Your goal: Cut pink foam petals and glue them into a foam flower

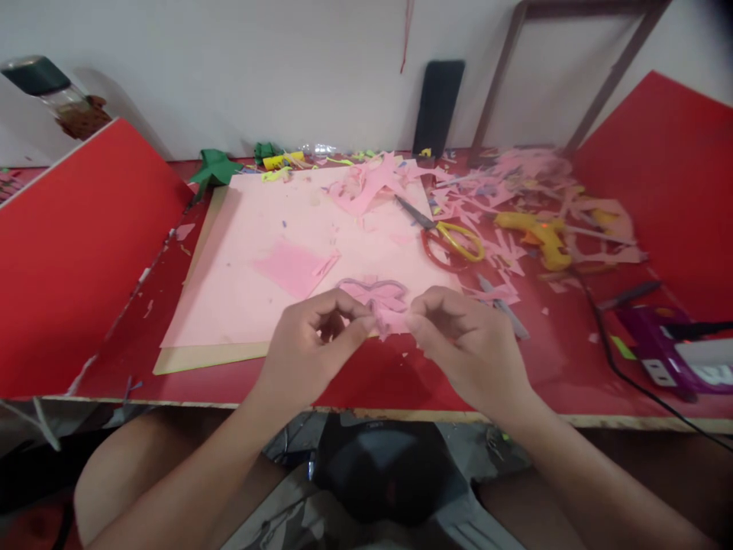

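Observation:
My left hand (321, 336) pinches the left end of a small piece of pink paper (392, 322), with thumb against forefinger. The right end is pinched the same way by my right hand (473, 344). Both hands are just above the front edge of the pink sheet. Right behind the fingers lies a pink petal-like shape with a dark outline (373, 292); its lower part is hidden. Farther left, a darker pink paper square (295, 266) rests on the large pink sheet (211, 305). Scissors (450, 237) with yellow and red handles lie behind my right hand.
A yellow glue gun (538, 233) and many pink paper scraps (515, 179) lie on the right. A purple device (658, 351) with a black cable stands at the right front. Red boards (97, 260) flank the table. A dark phone-like slab (440, 107) leans on the wall.

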A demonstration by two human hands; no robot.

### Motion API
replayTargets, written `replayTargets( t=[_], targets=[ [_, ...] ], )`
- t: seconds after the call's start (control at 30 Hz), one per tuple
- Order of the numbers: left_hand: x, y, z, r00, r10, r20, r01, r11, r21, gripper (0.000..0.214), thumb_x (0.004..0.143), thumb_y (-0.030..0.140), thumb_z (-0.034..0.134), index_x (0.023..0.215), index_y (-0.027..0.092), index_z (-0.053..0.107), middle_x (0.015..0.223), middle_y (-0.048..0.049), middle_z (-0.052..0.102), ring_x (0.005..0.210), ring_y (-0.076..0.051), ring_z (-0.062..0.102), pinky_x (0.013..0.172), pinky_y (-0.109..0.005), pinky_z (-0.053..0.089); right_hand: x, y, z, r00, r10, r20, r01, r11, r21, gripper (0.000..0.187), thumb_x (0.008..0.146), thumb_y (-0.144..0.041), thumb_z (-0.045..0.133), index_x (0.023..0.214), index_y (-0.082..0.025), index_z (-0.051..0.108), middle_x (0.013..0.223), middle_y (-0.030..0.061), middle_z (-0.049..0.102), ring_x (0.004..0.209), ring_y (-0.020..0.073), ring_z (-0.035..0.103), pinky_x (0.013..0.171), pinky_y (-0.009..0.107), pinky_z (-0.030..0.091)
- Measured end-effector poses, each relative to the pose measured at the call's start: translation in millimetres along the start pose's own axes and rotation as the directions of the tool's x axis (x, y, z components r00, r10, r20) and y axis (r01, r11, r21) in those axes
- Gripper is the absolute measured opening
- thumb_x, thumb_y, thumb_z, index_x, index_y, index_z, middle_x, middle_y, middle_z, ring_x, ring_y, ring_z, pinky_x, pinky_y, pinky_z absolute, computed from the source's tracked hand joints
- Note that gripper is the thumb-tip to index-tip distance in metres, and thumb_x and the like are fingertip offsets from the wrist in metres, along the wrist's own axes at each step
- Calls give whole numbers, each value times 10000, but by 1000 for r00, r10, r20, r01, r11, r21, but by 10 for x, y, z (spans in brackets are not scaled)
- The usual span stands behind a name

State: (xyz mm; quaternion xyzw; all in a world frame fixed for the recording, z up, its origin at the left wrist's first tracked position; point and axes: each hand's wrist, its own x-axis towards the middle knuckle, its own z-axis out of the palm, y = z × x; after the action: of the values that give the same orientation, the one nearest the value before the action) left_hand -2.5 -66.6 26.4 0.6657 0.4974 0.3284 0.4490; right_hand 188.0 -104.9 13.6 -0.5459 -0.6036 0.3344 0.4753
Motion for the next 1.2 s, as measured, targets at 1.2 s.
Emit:
replayTargets(
  t=[1.2],
  targets=[
    [258,-495,-87,978,-47,-205,121,923,365,179,813,314,624,688,202,686,616,14,626,600,-152,540,580,-270,365,74,309,-42,1000,-10,-3,9,976,-219,123,910,-214,558,976,-214,661,856,31,715,743,158,654,623,241,459]
  ],
)
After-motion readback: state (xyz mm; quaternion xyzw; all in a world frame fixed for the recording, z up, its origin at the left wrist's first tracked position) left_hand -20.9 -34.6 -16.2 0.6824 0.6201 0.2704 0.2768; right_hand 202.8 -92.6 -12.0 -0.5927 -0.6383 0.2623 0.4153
